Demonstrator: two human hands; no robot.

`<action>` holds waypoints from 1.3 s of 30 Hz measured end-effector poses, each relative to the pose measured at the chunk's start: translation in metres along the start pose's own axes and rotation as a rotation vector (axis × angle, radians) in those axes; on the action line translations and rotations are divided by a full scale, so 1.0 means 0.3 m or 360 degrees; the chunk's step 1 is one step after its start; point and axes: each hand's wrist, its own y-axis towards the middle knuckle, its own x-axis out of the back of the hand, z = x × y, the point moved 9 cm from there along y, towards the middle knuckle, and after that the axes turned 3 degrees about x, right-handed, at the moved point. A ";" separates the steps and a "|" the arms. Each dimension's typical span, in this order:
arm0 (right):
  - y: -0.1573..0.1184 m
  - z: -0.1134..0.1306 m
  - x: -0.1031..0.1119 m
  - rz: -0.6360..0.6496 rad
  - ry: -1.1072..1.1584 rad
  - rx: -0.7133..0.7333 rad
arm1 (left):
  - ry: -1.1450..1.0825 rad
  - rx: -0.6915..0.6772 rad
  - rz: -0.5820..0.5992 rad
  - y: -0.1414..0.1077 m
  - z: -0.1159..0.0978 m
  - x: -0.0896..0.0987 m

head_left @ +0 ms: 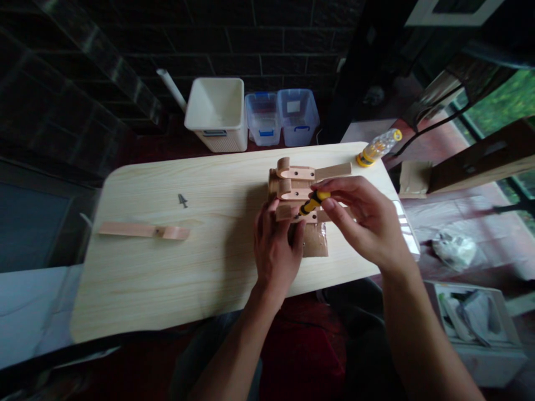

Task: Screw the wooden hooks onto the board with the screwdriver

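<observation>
Three wooden hooks [288, 195], one screwdriver [316, 201]

On the table [200, 267], a loose wooden strip [129, 229] lies at nine o'clock, screws [183, 200] at ten. The left hand [273, 248], half-curled, touches the nearest hook, grip unclear. Hooks sit toward two o'clock. The right hand [368, 223] pinches the screwdriver, tip down-left toward eight o'clock.

I'm in a home room or small workshop, I can't tell which: a screwdriver [310, 205] over a pale tabletop [200, 262], plastic bins [228, 140] by a dark wall [288, 40], greenery [506, 104] visible outdoors.
</observation>
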 end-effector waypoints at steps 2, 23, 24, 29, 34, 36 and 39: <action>-0.002 0.004 0.000 0.0007 0.0006 0.0016 | -0.0005 -0.0010 -0.0006 0.000 0.001 -0.001; -0.004 0.002 -0.007 0.0026 0.0019 0.0016 | -0.0020 -0.0027 -0.0059 -0.003 0.002 -0.003; -0.006 0.006 -0.011 0.0040 0.0042 0.0014 | -0.0016 -0.0024 -0.0060 -0.004 0.004 -0.004; -0.006 0.018 -0.020 0.0060 0.0059 0.0008 | -0.0010 -0.0011 -0.0020 -0.004 0.008 -0.011; 0.001 0.009 -0.012 0.0018 0.0004 0.0045 | -0.0001 0.0005 0.0005 -0.005 0.010 -0.011; 0.002 0.003 -0.012 0.0006 -0.0006 0.0051 | -0.0004 0.0004 -0.0002 -0.006 0.010 -0.010; -0.001 -0.006 -0.017 0.0010 0.0026 0.0017 | -0.0023 0.0009 -0.0019 -0.007 0.013 -0.010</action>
